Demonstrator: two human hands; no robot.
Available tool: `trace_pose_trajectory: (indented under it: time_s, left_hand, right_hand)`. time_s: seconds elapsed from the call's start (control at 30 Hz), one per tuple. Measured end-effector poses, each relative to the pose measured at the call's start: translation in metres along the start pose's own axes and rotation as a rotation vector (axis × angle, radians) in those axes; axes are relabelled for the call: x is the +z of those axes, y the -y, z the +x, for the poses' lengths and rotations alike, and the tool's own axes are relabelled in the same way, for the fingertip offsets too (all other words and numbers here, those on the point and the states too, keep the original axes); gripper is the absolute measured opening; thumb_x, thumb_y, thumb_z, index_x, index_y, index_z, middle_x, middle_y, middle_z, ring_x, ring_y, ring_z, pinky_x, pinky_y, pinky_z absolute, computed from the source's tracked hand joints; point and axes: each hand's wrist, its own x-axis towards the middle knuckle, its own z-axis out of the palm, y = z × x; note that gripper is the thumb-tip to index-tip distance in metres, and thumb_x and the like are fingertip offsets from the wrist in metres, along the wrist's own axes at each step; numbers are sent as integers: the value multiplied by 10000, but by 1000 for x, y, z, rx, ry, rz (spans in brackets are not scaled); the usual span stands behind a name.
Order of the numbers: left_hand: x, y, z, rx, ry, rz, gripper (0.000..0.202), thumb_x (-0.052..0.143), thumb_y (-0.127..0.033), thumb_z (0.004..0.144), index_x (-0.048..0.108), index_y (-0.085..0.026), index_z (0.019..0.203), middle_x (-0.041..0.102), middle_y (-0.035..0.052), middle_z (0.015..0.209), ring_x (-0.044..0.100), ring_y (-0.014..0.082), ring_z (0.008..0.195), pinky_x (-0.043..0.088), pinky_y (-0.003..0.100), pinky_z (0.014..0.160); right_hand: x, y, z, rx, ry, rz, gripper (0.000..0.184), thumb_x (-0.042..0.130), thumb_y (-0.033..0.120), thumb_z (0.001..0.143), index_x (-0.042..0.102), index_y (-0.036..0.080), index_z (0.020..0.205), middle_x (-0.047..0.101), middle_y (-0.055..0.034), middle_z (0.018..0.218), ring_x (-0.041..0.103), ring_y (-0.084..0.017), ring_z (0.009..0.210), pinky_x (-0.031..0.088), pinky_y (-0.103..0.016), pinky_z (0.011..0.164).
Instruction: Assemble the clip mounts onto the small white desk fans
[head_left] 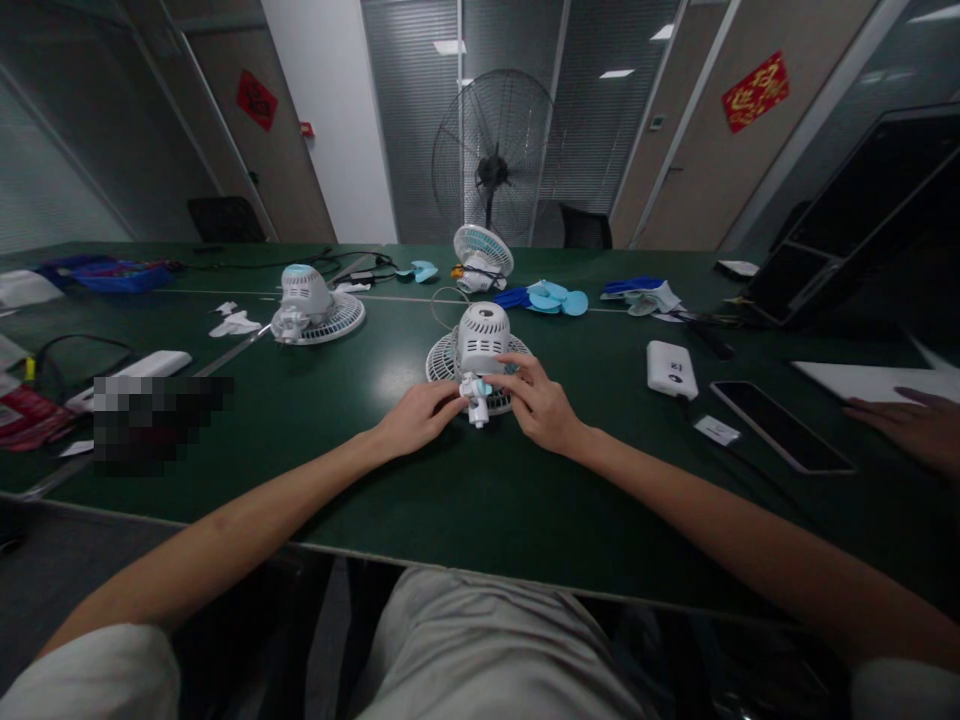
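A small white fan head (482, 335) lies face down on its round grille (439, 362) in front of me, with its vented motor housing up. Its white neck joint (478, 408) points toward me and carries a light-blue knob (484, 388). From the left, my left hand (420, 418) pinches the joint between thumb and fingers. My right hand (547, 405) comes in from the right, its index finger bent onto the knob; another finger reaches out beside the housing. The right thumb's tip is hard to make out.
A second fan head (304, 295) lies left, a third fan (482, 258) behind. Blue fan blades (556, 298) lie near gloves (643, 294). A white power bank (670, 369) and a phone (780, 425) are right, beside another person's hand (911, 425). The green table's (420, 520) edge is near me.
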Motion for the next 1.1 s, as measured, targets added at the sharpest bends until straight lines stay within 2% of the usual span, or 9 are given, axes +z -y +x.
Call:
trace_pose_trajectory:
  time_s: [0.2,0.37,0.5,0.67,1.1]
  left_hand:
    - [-1,-1,0,-10,13,-2,375,421,-418,1116,682,-169,1014,689,51,928,628,188,825,462,309,749]
    - [-2,-1,0,-15,10,-14,350,426,-396,1118,681,-172,1034,693,47,943,632,187,832,454,302,749]
    - [-2,-1,0,-8,9,-11,343,435,-401,1117,683,-174,1047,700,46,946,638,188,834,459,308,755]
    - [0,1,-1,1,14,-5,347,429,-399,1121,677,-169,1048,700,47,939,638,188,834,454,312,755]
    - [-1,0,0,2,15,8,354,434,-403,1120,673,-163,1019,681,43,912,624,181,816,438,300,725]
  right_hand:
    - [-2,-2,0,-18,-15,9,342,483,51,967,640,232,1210,411,-87,1534,653,-217,1054,680,-424,805]
    - [-3,-3,-3,-115,18,68,460,469,44,966,619,306,1313,413,-56,1526,650,-210,1076,679,-448,869]
    - [-2,-2,-3,-61,-4,65,544,456,41,972,539,330,1425,422,-67,1524,653,-219,1103,681,-431,854]
    - [-1,-1,-2,-2,26,17,482,461,56,980,543,291,1392,424,-82,1535,652,-229,1116,675,-409,818]
    - [-1,-1,0,-12,0,49,356,405,97,1023,560,247,1307,450,-95,1511,679,-227,1080,665,-455,862]
